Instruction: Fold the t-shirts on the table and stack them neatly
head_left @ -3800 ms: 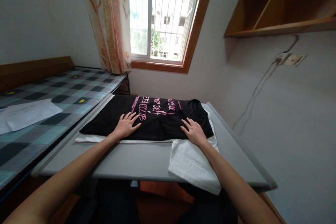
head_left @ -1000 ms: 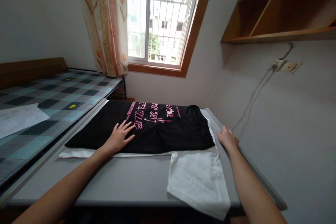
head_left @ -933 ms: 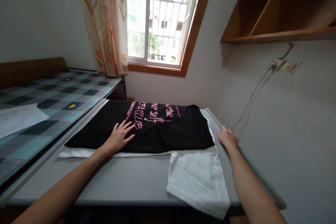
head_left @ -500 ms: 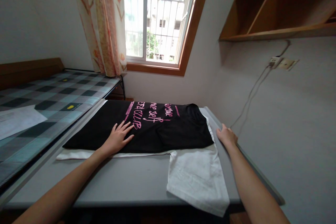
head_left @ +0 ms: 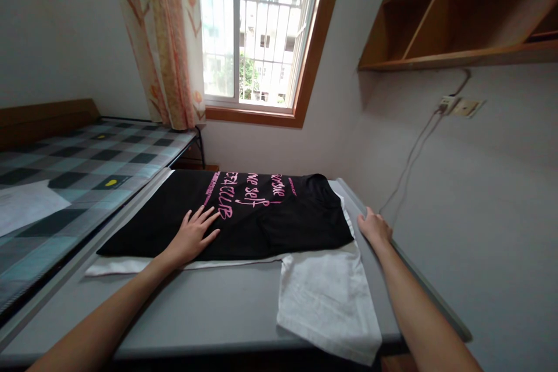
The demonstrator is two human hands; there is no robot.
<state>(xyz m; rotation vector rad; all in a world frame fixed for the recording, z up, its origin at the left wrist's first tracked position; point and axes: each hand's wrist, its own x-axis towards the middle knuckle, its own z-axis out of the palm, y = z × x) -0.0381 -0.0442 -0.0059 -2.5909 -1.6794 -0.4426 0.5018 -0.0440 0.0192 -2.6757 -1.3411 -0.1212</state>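
A black T-shirt [head_left: 270, 218] with pink lettering lies flat on a grey table [head_left: 218, 308], on top of a white garment [head_left: 326, 302] whose sleeve hangs toward the near edge. My left hand [head_left: 192, 235] rests flat on the black shirt's near edge, fingers spread. At the table's right side, my right hand [head_left: 374, 228] touches the white garment's edge beside the black shirt's collar end, its fingers curled; whether it grips the cloth I cannot tell.
A bed [head_left: 87, 157] with a checked cover and a white sheet [head_left: 24, 206] on it stands along the left. A window [head_left: 248, 29] with a curtain [head_left: 161, 40] is ahead. A wooden shelf [head_left: 457, 11] and a wall socket [head_left: 455, 106] with a cable are on the right.
My right hand has left the black shirt and moved out to the right edge of the table by the white garment. My left hand has stayed in place.
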